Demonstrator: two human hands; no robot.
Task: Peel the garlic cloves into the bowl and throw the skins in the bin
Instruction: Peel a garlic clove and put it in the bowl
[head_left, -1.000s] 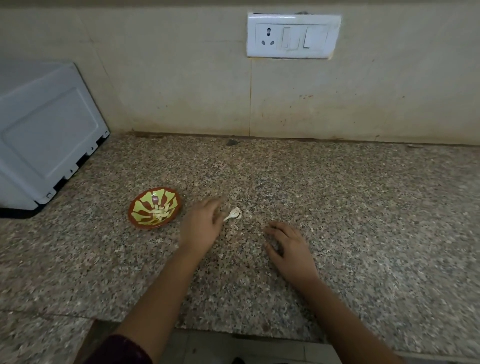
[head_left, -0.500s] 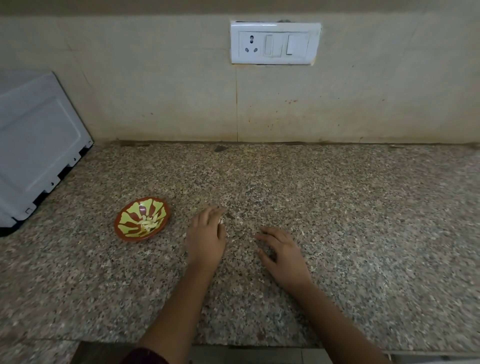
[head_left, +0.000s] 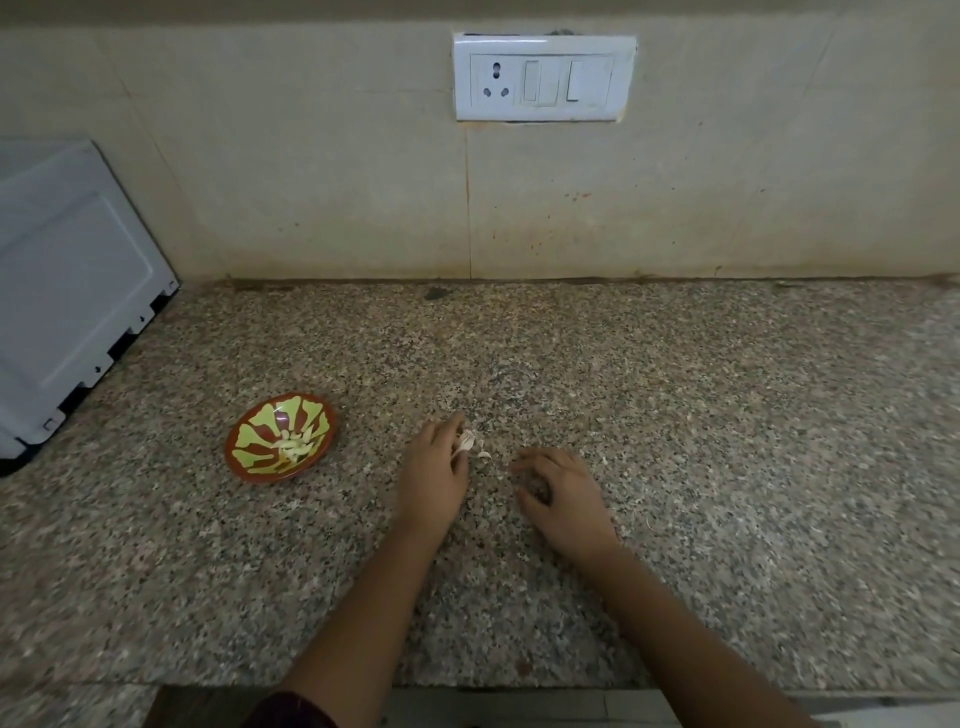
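A small red and yellow bowl (head_left: 244, 460) stands on the granite counter (head_left: 675, 415), with peeled garlic cloves (head_left: 295, 446) inside it. My left hand (head_left: 434, 473) lies to the bowl's right and pinches pale garlic skins (head_left: 466, 441) at its fingertips. One small loose skin (head_left: 484, 454) lies on the counter just right of that hand. My right hand (head_left: 563, 499) rests on the counter with its fingers loosely curled, holding nothing. No bin is in view.
A white microwave (head_left: 67, 296) stands at the far left against the tiled wall. A white socket and switch plate (head_left: 543, 78) is fixed to the wall above. The counter's front edge runs along the bottom of the view.
My left hand has gathered the garlic skin that lay on the counter and now pinches it. The right hand has stayed in place. The camera has shifted slightly.
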